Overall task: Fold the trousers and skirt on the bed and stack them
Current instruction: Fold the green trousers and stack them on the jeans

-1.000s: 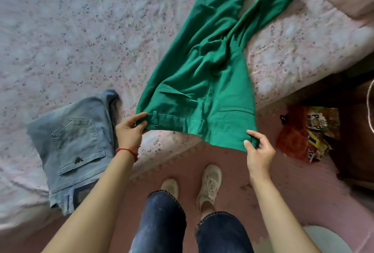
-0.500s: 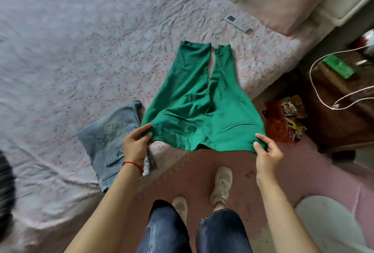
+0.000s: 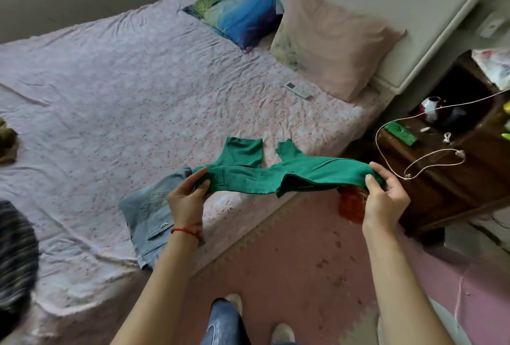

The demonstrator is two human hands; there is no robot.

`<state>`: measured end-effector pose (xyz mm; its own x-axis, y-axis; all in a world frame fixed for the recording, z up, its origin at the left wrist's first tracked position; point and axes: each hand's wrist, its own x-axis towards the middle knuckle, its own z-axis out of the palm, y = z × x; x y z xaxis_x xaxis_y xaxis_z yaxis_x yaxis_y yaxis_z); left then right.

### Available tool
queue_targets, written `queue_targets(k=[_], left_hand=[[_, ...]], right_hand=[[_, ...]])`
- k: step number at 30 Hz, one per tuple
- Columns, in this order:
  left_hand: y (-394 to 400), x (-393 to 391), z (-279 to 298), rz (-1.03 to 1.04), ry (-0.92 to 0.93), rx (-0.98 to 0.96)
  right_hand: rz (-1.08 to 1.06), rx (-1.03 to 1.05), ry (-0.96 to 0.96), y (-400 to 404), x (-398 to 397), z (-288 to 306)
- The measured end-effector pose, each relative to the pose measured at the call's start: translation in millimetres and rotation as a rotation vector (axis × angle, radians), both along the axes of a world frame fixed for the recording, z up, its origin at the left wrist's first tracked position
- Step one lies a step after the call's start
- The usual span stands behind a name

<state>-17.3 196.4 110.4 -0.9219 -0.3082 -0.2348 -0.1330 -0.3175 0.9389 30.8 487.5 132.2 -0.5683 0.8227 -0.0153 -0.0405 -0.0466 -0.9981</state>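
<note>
Pink floor mat (image 3: 298, 248) nearest, w/ bed (image 3: 110, 101) beyond. Left hand (image 3: 187, 195) & right hand (image 3: 383, 201) each pinch a waistband end of green trousers (image 3: 276, 176), fingers clamped, waist lifted off bed edge, legs trailing on sheet. Step: 2nd garment fold prob starting; next needs halves brought together. Count: 1 folded denim piece (image 3: 149, 215) beside, 2 pillows, 1 remote (image 3: 298, 89).

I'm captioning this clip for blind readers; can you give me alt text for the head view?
Two hands, left and right, hold green trousers by the waistband above the edge of a bed, the legs trailing onto the sheet. Folded jeans lie beside the left hand; two pillows and a remote sit farther up.
</note>
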Motion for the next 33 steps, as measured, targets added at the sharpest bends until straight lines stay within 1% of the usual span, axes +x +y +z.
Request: queue_targets(k=[3,8,12,14,19,25,33], left_hand=[[24.0,17.1,11.6,0.014,0.011,0.023],[60.9,31.7,24.9,0.004,0.037,0.018],[75.2,28.4,34.4,-0.005,0.051,0.004],[77.6,19.1,37.6,0.005,0.055,0.009],[68.7,-26.1,36.8,0.063,0.037,0.001],[50.3,-113.0,24.2,0.149,0.025,-0.006],[44.0,-202.0,-16.2,0.179,-0.119,0.017]], right_hand=[[-0.011,0.031,0.021,26.1,14.5,21.7],[-0.024,0.057,0.107,64.9,22.4,52.2],[-0.009,0.061,0.132,78.3,8.9,65.2],[0.011,0.045,0.115,82.1,-7.8,63.9],[0.046,0.033,0.046,76.5,-64.0,50.3],[0.085,-0.010,-0.033,64.2,-151.0,25.7],[0.132,-0.067,-0.141,53.1,-244.6,-21.5]])
